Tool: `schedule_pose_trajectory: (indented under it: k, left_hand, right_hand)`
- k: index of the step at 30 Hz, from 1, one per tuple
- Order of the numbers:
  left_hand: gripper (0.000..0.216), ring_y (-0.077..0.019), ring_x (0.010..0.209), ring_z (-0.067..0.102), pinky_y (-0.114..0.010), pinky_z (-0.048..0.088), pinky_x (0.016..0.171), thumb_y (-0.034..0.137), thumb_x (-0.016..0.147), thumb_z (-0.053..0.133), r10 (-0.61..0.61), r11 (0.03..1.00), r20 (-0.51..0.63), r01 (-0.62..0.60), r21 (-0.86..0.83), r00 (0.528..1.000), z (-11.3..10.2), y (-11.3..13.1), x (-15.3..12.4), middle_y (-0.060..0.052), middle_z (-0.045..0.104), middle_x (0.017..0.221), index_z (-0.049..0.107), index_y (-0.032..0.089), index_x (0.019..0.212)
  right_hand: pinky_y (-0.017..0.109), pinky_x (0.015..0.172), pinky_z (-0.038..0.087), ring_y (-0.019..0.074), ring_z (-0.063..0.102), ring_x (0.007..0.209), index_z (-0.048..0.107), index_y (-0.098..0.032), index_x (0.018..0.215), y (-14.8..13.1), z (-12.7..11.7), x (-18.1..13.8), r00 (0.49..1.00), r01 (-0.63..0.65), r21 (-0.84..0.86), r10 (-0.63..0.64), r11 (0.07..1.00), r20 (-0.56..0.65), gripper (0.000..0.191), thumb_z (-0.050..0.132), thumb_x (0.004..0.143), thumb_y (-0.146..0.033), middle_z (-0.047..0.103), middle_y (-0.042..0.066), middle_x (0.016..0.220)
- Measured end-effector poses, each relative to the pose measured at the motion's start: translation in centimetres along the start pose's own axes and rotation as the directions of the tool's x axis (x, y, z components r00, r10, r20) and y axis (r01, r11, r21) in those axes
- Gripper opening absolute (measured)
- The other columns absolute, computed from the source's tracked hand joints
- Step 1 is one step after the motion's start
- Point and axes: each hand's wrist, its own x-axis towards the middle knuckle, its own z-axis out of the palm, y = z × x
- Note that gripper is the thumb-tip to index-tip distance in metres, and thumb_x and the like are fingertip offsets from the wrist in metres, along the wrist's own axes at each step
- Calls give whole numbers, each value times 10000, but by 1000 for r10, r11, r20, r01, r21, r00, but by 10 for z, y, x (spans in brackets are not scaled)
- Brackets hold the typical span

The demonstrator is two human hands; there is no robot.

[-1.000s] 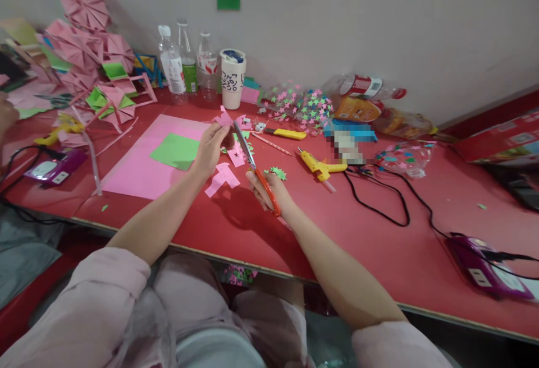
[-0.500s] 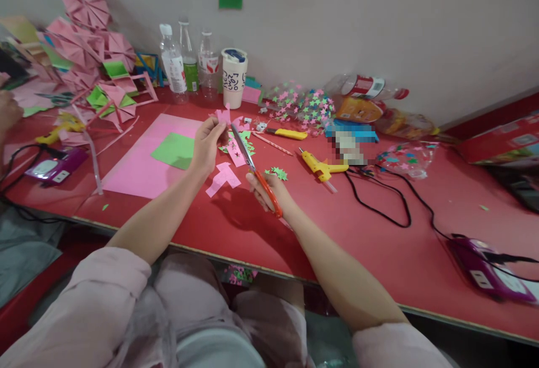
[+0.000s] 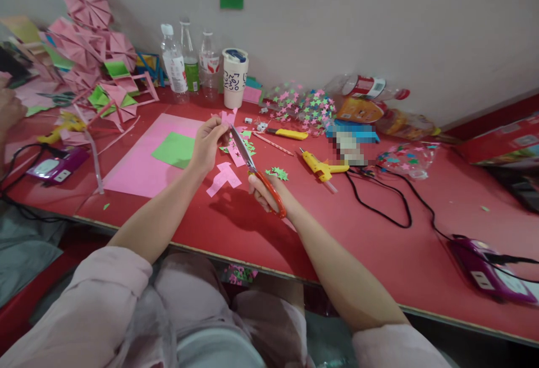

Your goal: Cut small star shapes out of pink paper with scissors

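Note:
Between the thumb and fingers of my left hand (image 3: 209, 142) is a small cut piece of pink paper (image 3: 229, 115). My right hand (image 3: 267, 191) grips a pair of scissors (image 3: 269, 188) with orange handles, and the blades reach up to the pink piece. Below the blades lie pink paper scraps (image 3: 224, 178) and a pile of green paper cuttings (image 3: 249, 146). Small green paper stars (image 3: 278, 173) sit just beyond my right hand. A green paper square (image 3: 173, 150) rests on a large pink sheet (image 3: 130, 171) left of my left hand.
A yellow glue gun (image 3: 322, 166), a yellow cutter knife (image 3: 290, 133) and a striped pencil (image 3: 273, 143) lie to the right. Bottles (image 3: 173, 65) and a white cup (image 3: 234, 79) stand along the wall. Black cords lead to a purple power box (image 3: 484, 267). Another person's hand (image 3: 12, 110) is far left.
The pink piece in my left hand has tilted and sits slightly lower. The scissor handles have shifted a little to the right; the blades remain at the paper.

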Motion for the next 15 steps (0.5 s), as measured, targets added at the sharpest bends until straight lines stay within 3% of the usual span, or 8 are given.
schedule_pose_trajectory:
  k: [4, 15]
  left_hand:
    - [193, -36, 453, 428, -176, 361, 475, 192, 792, 529, -23, 1000, 25, 23, -11, 999, -2, 0, 1, 55, 471, 490, 494, 183, 603]
    - [189, -31, 439, 428, -171, 329, 451, 135, 763, 535, 53, 998, 14, -54, 27, 998, -2, -3, 2, 58, 461, 472, 508, 172, 579]
  right_hand:
    - [191, 337, 313, 56, 336, 291, 469, -191, 658, -1, -1, -1, 1000, -1, 26, 1, 1000, 25, 433, 484, 843, -583, 373, -88, 366]
    - [188, 300, 283, 58, 308, 263, 445, -192, 635, -3, -1, 1, 998, -58, 18, 58, 998, 16, 425, 463, 867, -548, 342, -89, 332]
